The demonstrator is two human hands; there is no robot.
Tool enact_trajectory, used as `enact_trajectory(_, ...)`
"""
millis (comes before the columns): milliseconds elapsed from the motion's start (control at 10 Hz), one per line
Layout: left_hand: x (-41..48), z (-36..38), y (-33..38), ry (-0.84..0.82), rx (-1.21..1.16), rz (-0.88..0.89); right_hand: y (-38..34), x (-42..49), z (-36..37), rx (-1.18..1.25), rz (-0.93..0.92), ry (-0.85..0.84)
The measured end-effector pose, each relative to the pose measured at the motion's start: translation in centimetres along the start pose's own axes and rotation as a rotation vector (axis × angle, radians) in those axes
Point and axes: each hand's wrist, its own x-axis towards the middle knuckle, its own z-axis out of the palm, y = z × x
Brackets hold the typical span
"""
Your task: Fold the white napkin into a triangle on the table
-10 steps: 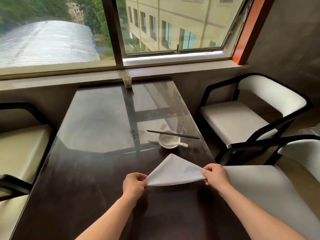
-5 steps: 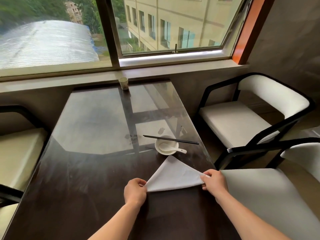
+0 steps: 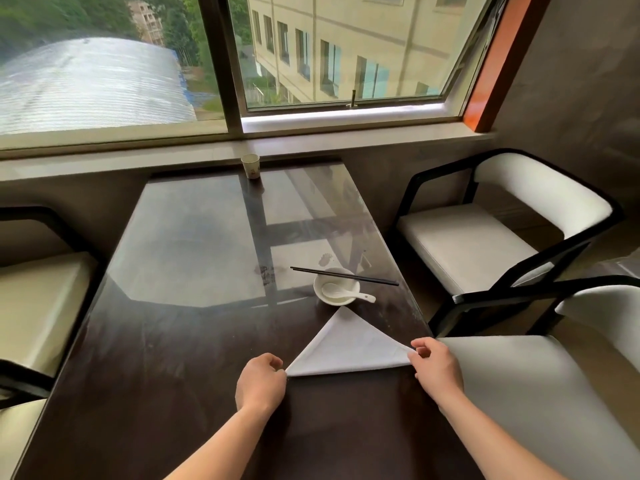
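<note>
The white napkin (image 3: 348,348) lies flat on the dark glass-topped table (image 3: 180,341) as a triangle, its apex pointing away from me toward the bowl. My left hand (image 3: 260,382) is curled at the napkin's near left corner, fingertips touching it. My right hand (image 3: 437,368) sits at the near right corner, thumb and fingers loosely apart beside the cloth. Whether either hand still pinches the cloth is hard to tell.
A white bowl (image 3: 335,285) with a white spoon (image 3: 360,295) stands just beyond the napkin, black chopsticks (image 3: 344,276) resting across it. A paper cup (image 3: 250,165) sits at the table's far edge. White chairs (image 3: 485,244) flank the right side; another chair (image 3: 34,306) is at left.
The napkin has settled lower and flatter on the table. My right hand's fingers have loosened at the right corner. The view has tilted up slightly.
</note>
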Motion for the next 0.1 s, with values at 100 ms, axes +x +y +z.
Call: enact_trajectory(100, -0.58, -1.15, -0.76, 0.004, 0.015, 0.027, -0.48, -0.91, 0.17, -0.097, -0.142, 0.04)
